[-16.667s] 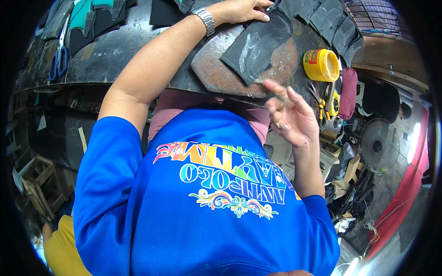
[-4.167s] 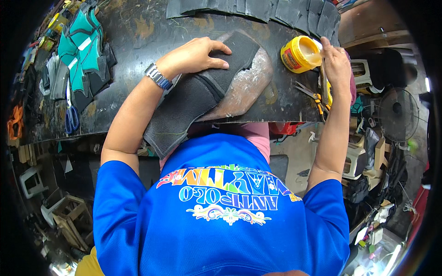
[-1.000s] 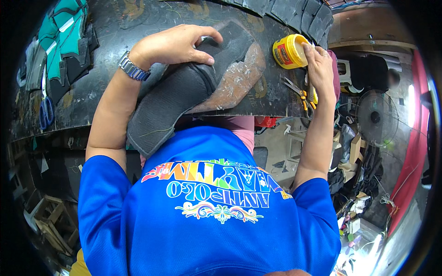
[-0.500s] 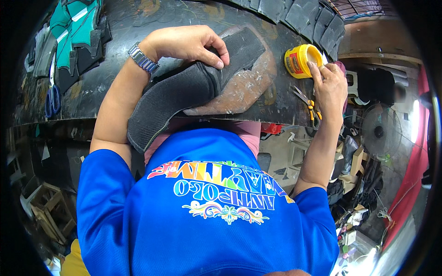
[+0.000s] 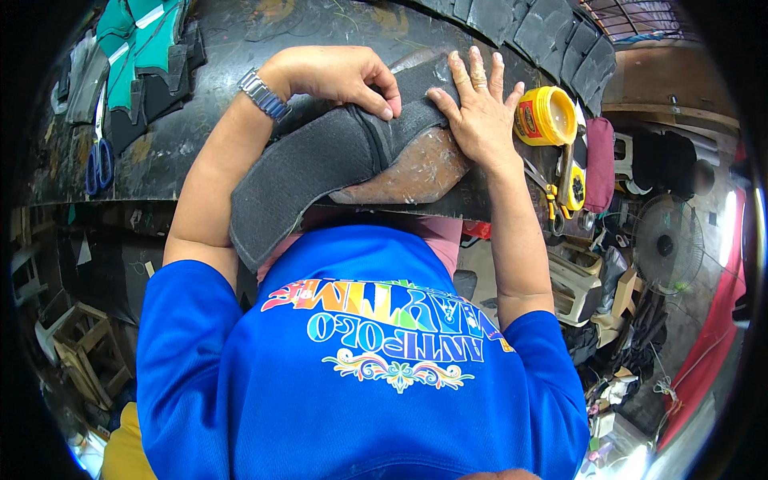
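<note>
A dark ribbed fabric piece [image 5: 300, 180] lies bent across a worn brown board [image 5: 416, 172], and its near left end hangs over the table edge toward my lap. My left hand [image 5: 344, 80] is closed in a pinch on the upper edge of this fabric, where a fold or second layer shows. Flat and open, with fingers spread, my right hand [image 5: 484, 120] rests on the fabric's far right end and the board beside it. Just right of that hand, an open yellow jar [image 5: 550, 118] stands tilted.
Scissors with yellow-and-black handles [image 5: 550, 196] and a maroon pouch [image 5: 601, 164] lie at the table's right. Blue-handled scissors [image 5: 100, 164] and green-and-black cut pieces [image 5: 152, 48] are at the left. Overlapping black pieces [image 5: 552, 36] line the back. A fan [image 5: 666, 244] stands beyond the table's right end.
My right hand has left the yellow jar and moved left onto the fabric, its fingers now spread. My left hand keeps its pinch in the same place.
</note>
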Demonstrator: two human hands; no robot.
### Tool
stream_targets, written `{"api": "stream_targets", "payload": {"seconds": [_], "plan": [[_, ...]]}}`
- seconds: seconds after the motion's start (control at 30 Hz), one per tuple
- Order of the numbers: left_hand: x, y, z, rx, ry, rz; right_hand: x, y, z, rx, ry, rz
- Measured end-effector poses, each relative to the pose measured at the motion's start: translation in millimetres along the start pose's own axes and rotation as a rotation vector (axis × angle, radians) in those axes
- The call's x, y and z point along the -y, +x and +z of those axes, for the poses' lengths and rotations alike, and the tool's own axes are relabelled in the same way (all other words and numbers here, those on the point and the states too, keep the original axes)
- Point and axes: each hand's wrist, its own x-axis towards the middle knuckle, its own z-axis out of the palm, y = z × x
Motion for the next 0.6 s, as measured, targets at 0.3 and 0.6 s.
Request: {"api": "stream_targets", "payload": {"seconds": [0.3, 0.6], "plan": [[-2.6, -0.8, 0.1, -0.002, -0.019, 0.014, -3.7, 6.2, -13.6, 0.119, -0.053, -0.186], [7.1, 2.7, 1.8, -0.035, -0.031, 0.059, -3.3, -0.4, -15.3, 0.156, 0.19, -0.348]]}}
